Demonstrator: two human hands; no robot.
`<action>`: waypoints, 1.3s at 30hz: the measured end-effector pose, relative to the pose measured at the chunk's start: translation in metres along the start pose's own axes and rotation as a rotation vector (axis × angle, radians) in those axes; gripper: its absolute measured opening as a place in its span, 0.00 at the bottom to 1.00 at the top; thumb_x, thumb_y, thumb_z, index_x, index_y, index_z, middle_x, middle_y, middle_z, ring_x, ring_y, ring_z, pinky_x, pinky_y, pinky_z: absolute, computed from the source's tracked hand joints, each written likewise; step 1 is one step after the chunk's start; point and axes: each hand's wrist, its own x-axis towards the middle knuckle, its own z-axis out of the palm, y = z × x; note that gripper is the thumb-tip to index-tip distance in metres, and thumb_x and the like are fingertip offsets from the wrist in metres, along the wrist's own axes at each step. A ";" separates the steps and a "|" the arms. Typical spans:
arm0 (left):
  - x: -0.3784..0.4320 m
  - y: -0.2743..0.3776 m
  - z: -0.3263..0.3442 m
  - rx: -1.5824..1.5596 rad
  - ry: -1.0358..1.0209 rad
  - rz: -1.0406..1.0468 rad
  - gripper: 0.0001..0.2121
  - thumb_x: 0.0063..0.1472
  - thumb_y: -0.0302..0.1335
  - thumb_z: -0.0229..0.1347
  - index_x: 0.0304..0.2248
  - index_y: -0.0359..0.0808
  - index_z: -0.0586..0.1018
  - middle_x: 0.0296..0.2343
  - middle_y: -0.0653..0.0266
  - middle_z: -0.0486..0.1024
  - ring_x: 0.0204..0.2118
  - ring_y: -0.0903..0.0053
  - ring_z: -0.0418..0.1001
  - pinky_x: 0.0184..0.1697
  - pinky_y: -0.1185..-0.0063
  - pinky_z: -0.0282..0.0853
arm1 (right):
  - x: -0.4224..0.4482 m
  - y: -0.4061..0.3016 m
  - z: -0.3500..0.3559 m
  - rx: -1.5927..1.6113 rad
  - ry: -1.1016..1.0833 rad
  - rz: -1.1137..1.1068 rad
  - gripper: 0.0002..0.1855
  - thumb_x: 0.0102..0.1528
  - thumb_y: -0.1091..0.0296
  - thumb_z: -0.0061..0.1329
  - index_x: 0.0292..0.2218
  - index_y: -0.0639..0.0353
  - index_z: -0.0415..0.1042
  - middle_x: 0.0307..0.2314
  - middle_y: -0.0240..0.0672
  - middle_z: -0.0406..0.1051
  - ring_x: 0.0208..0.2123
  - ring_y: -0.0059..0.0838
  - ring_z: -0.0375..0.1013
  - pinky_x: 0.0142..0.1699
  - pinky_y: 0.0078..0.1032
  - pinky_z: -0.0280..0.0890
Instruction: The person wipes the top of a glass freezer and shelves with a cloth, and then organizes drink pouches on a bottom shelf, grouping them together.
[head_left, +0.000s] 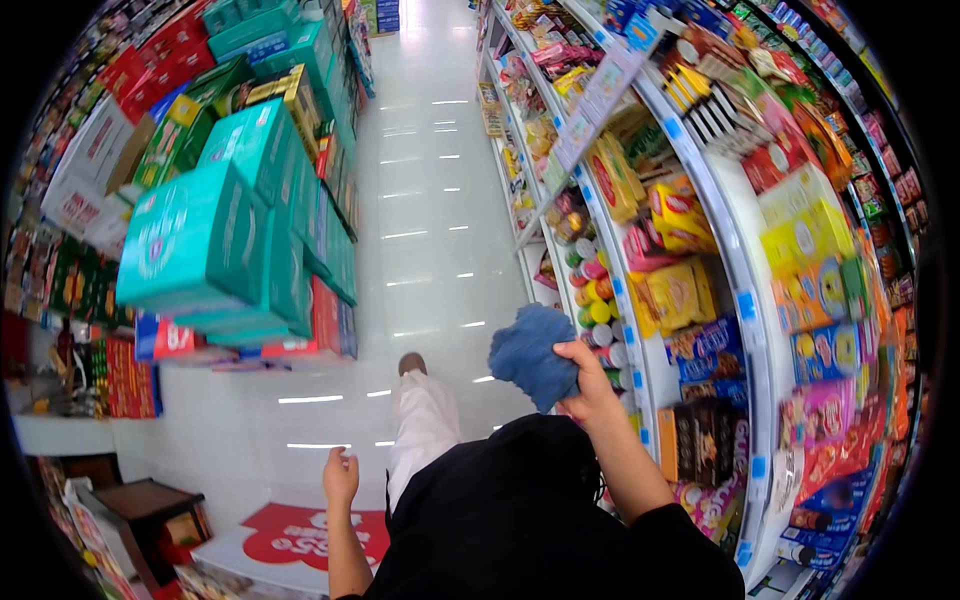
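Observation:
A crumpled blue cloth (534, 357) is pinched in my right hand (589, 382), between the thumb and fingers, in front of the shelf edges on the right. My left hand (341, 474) hangs low over the floor at the lower left. Its fingers are loosely curled and nothing shows in them, though the palm is partly hidden. One shoe (412, 364) and a light trouser leg (426, 412) show on the glossy tiled floor (420, 247).
Shelves with packaged snacks (679, 295) line the right side, with a slanted sign strip (592, 105) sticking out. Stacked teal boxes (191, 244) stand at left. A red and white display board (300, 540) and a dark wooden stand (146, 501) are at lower left.

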 end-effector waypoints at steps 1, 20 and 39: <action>0.052 0.013 -0.007 0.030 -0.012 0.074 0.16 0.55 0.31 0.53 0.42 0.32 0.71 0.27 0.52 0.75 0.29 0.58 0.74 0.33 0.67 0.68 | 0.029 -0.009 0.010 0.004 0.002 0.004 0.26 0.51 0.68 0.45 0.51 0.64 0.58 0.42 0.42 0.67 0.44 0.36 0.70 0.48 0.34 0.67; 0.714 0.565 -0.012 0.014 -0.468 0.715 0.20 0.56 0.31 0.54 0.47 0.34 0.68 0.32 0.55 0.76 0.32 0.64 0.76 0.36 0.72 0.70 | 0.530 -0.268 0.030 0.418 0.381 -0.223 0.28 0.48 0.70 0.40 0.53 0.62 0.58 0.44 0.40 0.66 0.41 0.37 0.71 0.44 0.30 0.69; 1.235 0.882 0.135 0.437 -0.909 1.263 0.16 0.56 0.34 0.52 0.42 0.34 0.72 0.32 0.53 0.76 0.35 0.59 0.74 0.39 0.67 0.68 | 0.856 -0.391 0.147 0.409 0.978 -0.670 0.18 0.37 0.78 0.37 0.33 0.65 0.69 0.41 0.43 0.67 0.44 0.37 0.67 0.50 0.27 0.63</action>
